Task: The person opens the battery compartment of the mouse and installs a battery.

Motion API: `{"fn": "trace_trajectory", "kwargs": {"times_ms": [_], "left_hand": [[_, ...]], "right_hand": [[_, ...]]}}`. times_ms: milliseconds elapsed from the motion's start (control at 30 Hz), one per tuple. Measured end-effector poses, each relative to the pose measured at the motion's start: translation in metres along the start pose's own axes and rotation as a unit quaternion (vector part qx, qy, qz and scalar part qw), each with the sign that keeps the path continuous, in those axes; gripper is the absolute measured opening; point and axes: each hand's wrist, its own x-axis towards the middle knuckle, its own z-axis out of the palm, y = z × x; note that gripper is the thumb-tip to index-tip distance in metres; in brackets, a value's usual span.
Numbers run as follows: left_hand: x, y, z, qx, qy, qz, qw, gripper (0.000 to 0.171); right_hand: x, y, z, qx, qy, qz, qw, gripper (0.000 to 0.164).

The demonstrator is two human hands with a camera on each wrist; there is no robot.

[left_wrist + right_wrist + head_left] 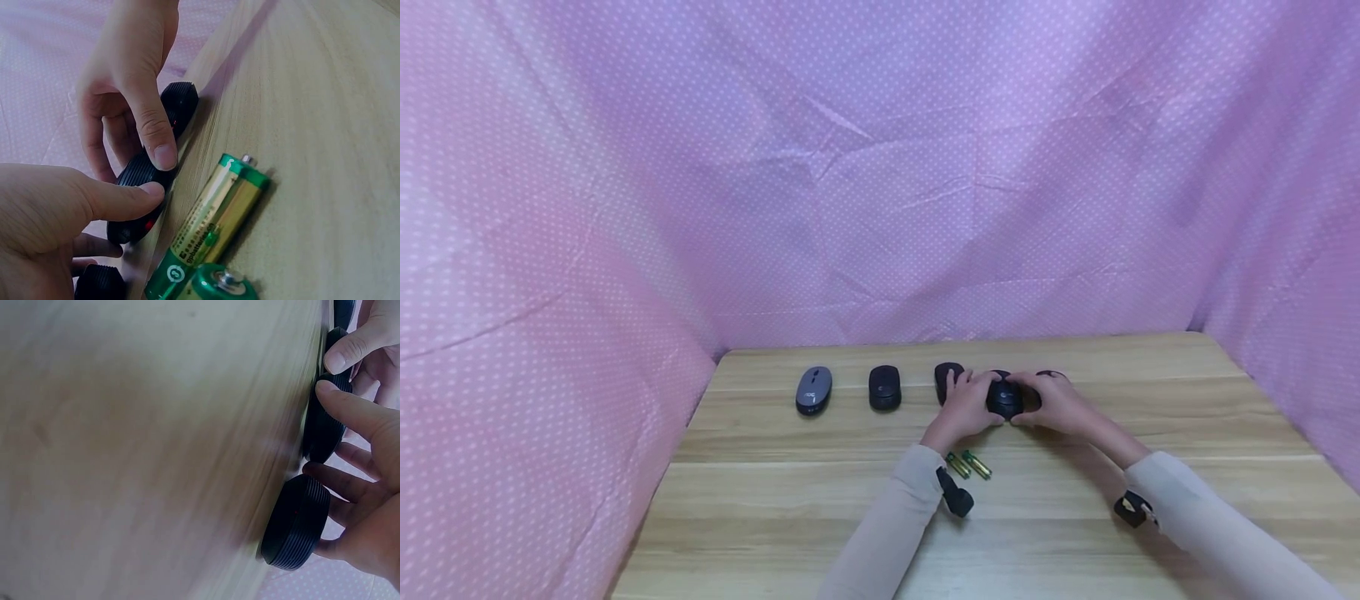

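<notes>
Head view: a dark, rounded computer mouse (1004,402).

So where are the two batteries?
In the head view, the two batteries lie on the table, just right of the left sleeve, nearer the camera than the held mouse.

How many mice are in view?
5: grey mouse, far left; black mouse beside it; third mouse partly behind the left hand; gripped mouse between both hands; fifth mouse partly behind the right hand.

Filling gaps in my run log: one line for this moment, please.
left hand: gripping black computer mouse | right hand: gripping same mouse | green-gold batteries: on wooden table
</notes>
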Motion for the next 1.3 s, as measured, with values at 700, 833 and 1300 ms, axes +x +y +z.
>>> {"fn": "trace_trajectory", "kwargs": {"times_ms": [700,833,1300], "left_hand": [[0.002,-0.003,0.005,0.003,0.002,0.004,1.0000,0.066],[0.001,-0.005,0.002,-0.012,0.008,0.012,0.9998,0.064],[-0.006,-0.033,-0.021,-0.094,0.070,0.058,0.9914,0.060]], "right_hand": [[-0.002,-0.005,0.000,-0.004,0.019,-0.023,1.000,0.063],[0.001,-0.007,-0.003,0.013,0.015,-0.020,1.000,0.061],[0.026,-0.021,0.006,0.089,-0.011,-0.001,0.996,0.062]]}}
